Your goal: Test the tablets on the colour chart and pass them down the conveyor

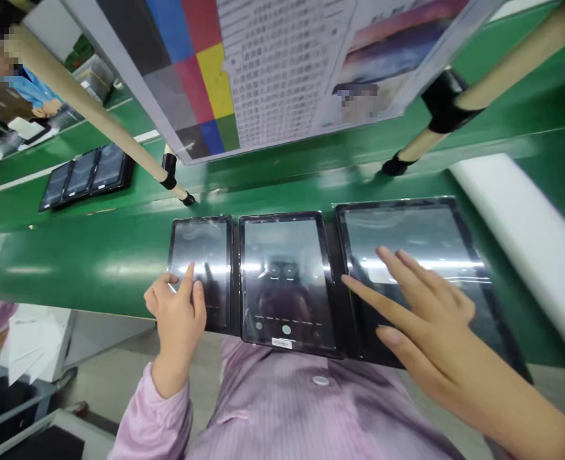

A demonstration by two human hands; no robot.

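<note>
Three black-framed tablets lie side by side along the near edge of the green bench. Over the left tablet (205, 246) is my left hand (179, 316), its index finger stretched out at the screen; I cannot tell if it touches. The middle tablet (282, 249) shows a lit screen with a row of small icons and a round button low down. Above the right tablet (406, 223) my right hand (421, 313) is spread, fingers apart, with its index fingertip by that tablet's left edge. Neither hand holds anything.
A printed chart (282, 76) with colour squares and text hangs over the bench on pale poles (95, 115). Several more tablets (88, 172) lie at the back left. A long white block (516, 223) rests at the right. A co-worker in blue (33, 89) sits far left.
</note>
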